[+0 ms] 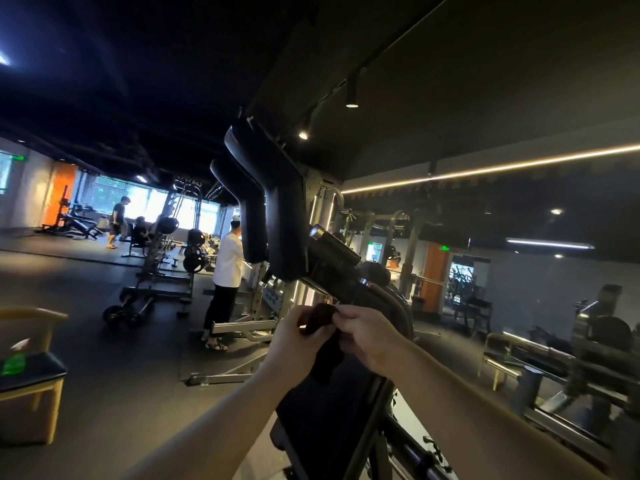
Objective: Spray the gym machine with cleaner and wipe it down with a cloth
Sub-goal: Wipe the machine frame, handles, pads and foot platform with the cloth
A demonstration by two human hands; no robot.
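The gym machine rises in front of me with black angled shoulder pads (277, 202) and a dark handle bar (334, 252) on a grey metal frame. Just below the bar I hold a dark cloth (320, 325) between both hands. My left hand (294, 336) pinches its left side, fingers curled. My right hand (367, 336) grips its right edge, and the cloth hangs down between them over the machine's dark seat pad (322, 417). A green spray bottle (14, 363) lies on a chair at the far left.
A wooden chair (31, 379) with a dark cushion stands at the left edge. A person in a white shirt (227, 265) stands by a rack beyond the machine. Other people and weight racks fill the back left. A bench machine (568, 368) is at right.
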